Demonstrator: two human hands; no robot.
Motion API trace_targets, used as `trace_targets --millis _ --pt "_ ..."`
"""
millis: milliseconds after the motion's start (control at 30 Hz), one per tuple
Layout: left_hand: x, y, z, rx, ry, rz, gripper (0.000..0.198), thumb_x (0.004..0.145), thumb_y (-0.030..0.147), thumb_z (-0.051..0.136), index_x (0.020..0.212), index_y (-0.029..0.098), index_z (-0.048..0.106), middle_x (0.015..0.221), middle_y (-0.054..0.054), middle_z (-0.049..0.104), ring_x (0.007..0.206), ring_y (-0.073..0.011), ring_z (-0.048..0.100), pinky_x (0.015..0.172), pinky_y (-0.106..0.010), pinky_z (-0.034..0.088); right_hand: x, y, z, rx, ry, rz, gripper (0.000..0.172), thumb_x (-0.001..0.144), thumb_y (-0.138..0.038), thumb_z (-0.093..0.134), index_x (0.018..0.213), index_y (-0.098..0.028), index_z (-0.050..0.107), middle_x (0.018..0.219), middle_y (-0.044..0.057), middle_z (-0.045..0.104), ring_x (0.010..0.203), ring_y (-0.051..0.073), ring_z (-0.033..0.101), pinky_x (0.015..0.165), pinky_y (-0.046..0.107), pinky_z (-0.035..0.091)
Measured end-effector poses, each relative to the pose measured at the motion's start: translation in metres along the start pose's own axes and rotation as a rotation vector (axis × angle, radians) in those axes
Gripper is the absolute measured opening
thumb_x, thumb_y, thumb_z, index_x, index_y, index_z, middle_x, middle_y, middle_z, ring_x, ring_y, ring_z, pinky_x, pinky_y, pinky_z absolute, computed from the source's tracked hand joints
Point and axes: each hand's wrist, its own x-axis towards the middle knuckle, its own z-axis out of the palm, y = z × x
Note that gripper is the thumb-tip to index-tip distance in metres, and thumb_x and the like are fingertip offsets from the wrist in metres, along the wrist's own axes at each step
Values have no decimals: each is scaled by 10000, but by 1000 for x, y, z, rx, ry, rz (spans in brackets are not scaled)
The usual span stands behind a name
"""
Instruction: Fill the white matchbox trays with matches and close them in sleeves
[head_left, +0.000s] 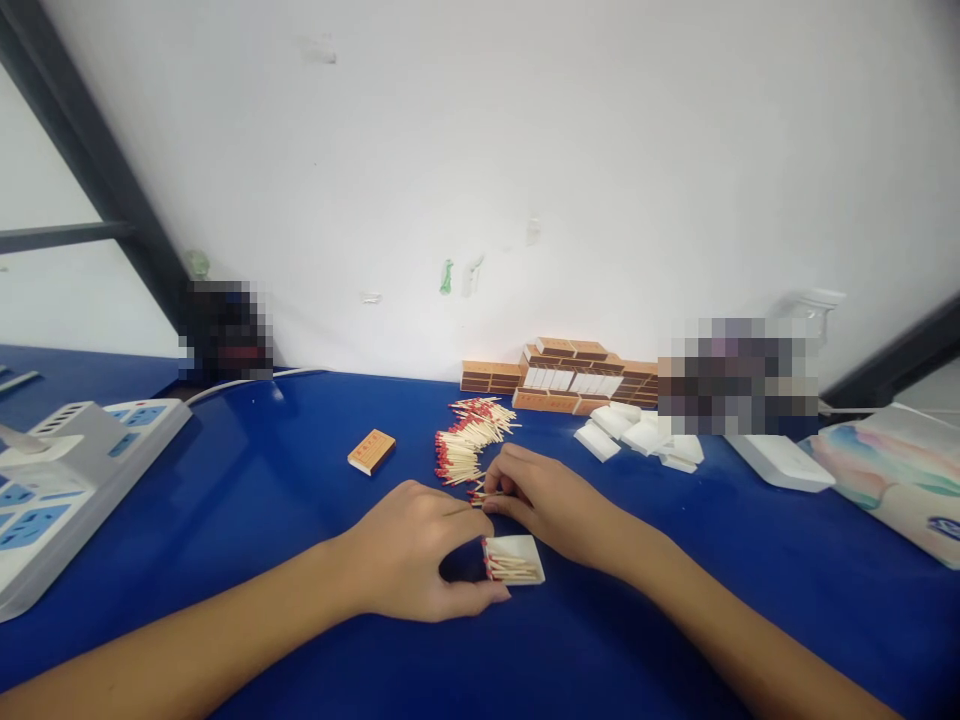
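Head view: a small white tray (519,560), partly filled with red-tipped matches, lies on the blue table (262,520) close in front of the person. The left hand (409,550) pinches its left end, thumb along the near edge and fingers curled over the far one. Just beyond, the right hand (551,495) rests on the table, fingertips pressed together on a few matches (480,494) at the near edge of the loose match pile (469,440); farther out lie an orange matchbox (371,451) to the left, empty white trays (637,432) to the right, stacked matchboxes (570,378) against the wall, and a power strip (67,480) at far left.
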Motion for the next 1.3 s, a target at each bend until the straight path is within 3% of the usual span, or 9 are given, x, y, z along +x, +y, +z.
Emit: trace_targets --millis 433,667,1300 --pt "0 0 0 -11 -8 -2 295 868 471 741 936 186 706 660 13 657 551 -136 582 548 -274 391 -3 -3 0 -49 -11 36 127 1004 -220 642 885 -202 602 962 28 662 759 147 608 663 280 423" --pt "-1 -1 0 -13 -26 -6 297 872 464 745 949 180 708 683 13 666 576 -137 590 564 -276 392 -4 7 7 -159 0 -38 61 1022 -201 619 961 -192 622 988 37 658 801 166 616 685 297 398" --pt "-1 -4 1 -11 0 7 287 866 450 760 953 182 709 677 32 652 572 -127 582 557 -281 384 -8 7 8 -262 27 -53 74 1038 -174 588 972 -183 622 981 35 644 742 161 615 642 299 378"
